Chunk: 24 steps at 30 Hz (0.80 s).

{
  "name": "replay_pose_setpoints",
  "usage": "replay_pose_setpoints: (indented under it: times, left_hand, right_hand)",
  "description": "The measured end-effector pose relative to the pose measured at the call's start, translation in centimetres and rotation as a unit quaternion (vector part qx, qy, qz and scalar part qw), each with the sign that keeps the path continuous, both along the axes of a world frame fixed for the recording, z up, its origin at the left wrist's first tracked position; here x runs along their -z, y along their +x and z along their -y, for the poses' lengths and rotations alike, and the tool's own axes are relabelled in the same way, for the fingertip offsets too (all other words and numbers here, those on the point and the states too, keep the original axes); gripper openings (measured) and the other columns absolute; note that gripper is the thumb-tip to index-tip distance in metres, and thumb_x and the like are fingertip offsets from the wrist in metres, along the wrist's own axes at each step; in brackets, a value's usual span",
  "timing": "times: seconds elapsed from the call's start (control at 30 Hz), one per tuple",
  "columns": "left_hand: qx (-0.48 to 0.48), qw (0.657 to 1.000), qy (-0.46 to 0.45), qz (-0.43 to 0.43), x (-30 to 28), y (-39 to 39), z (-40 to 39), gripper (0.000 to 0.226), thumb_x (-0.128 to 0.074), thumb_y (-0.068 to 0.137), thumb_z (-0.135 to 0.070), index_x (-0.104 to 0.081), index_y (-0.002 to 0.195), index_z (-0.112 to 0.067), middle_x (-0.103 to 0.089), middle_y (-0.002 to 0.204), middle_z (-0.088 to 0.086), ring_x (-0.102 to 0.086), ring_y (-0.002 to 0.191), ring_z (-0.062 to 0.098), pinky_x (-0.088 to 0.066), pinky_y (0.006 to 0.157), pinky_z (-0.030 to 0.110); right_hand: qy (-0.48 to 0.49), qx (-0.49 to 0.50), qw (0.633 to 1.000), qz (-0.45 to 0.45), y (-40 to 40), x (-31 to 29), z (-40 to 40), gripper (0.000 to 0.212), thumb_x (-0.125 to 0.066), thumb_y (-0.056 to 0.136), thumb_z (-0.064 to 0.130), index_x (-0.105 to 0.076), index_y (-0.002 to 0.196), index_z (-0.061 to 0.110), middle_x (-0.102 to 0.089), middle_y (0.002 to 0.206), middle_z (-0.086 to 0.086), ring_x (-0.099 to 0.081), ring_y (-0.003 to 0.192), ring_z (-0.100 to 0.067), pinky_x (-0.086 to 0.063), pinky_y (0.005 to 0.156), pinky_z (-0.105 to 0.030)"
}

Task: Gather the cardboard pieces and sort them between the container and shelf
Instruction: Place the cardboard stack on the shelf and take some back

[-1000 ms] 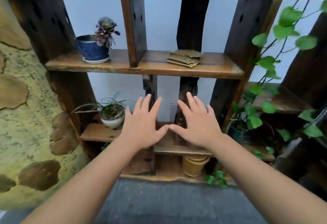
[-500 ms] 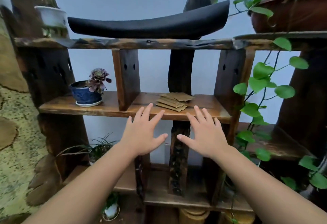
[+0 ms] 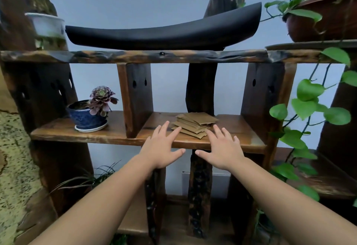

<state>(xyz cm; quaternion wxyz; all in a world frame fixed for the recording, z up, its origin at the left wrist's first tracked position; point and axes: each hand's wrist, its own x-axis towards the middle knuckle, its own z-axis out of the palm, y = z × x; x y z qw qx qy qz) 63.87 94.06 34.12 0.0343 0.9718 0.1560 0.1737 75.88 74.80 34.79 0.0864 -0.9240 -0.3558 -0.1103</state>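
**Cardboard stack on the middle shelf, both hands open and just short of it**

Brown cardboard pieces (image 3: 196, 124) lie in a loose, fanned pile on the middle shelf (image 3: 237, 128), in the bay between two dark uprights; from your hands the pile sits at about 12 o'clock. Judge them light, thin and fairly stiff, but slippery against one another; the edges are staggered, so a pinch from one side would likely shed the lower sheets. Better to square the pile from 9 and 3 o'clock with both palms, then slide fingers under the front edge, which faces you at 6 o'clock, and lift the stack as one.

Your left hand (image 3: 161, 151) is spread flat, fingers splayed, holding nothing; its fingertips (image 3: 178, 128) reach the pile's near left corner, though whether they touch it you cannot tell from this view. Your right hand (image 3: 222, 151) is likewise wide open and empty; its fingertips sit just beside the pile's near right corner. No container shows, so where the sorted pieces go cannot be said; the blue potted succulent (image 3: 90, 115) at 10 o'clock stands well apart.
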Motion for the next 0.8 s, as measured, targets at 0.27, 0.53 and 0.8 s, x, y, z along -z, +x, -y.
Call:
replay_pose_setpoints:
  times: [0.27, 0.53, 0.8]
  left_hand:
    - [-0.011, 0.998, -0.063, -0.027, -0.2, 7.7, -4.2, 0.082, -0.034, 0.077, -0.077, -0.010, 0.149, -0.046, 0.000, 0.163, 0.008, 0.004, 0.147, 0.036, -0.010, 0.116, 0.054]
    - [-0.074, 0.988, -0.128, -0.043, 1.4, 13.8, -6.3, 0.089, -0.022, 0.071, -0.084, -0.007, 0.149, -0.045, -0.007, 0.162, 0.010, -0.002, 0.147, 0.037, -0.011, 0.113, 0.058]
    - [-0.077, 0.985, -0.149, -0.027, 1.3, 17.8, -8.8, 0.087, -0.020, 0.065, -0.089, -0.017, 0.144, -0.053, -0.024, 0.159, 0.008, -0.019, 0.145, 0.033, -0.020, 0.108, 0.058]
  right_hand:
    - [0.045, 0.054, 0.993, -0.096, 5.2, 0.9, -6.0, 0.105, -0.043, 0.072, 0.084, -0.012, 0.154, 0.028, -0.005, 0.165, -0.010, -0.010, 0.148, -0.039, -0.020, 0.117, -0.055]
    - [0.015, 0.046, 0.988, -0.147, 9.9, 1.8, -8.3, 0.128, -0.037, 0.043, 0.101, 0.001, 0.151, 0.044, 0.012, 0.165, -0.002, -0.002, 0.149, -0.038, -0.014, 0.114, -0.060]
    - [0.019, 0.002, 0.994, -0.107, 12.4, 2.5, -9.0, 0.112, -0.035, 0.055, 0.096, -0.013, 0.151, 0.043, -0.011, 0.165, -0.002, -0.023, 0.146, -0.029, -0.024, 0.112, -0.059]
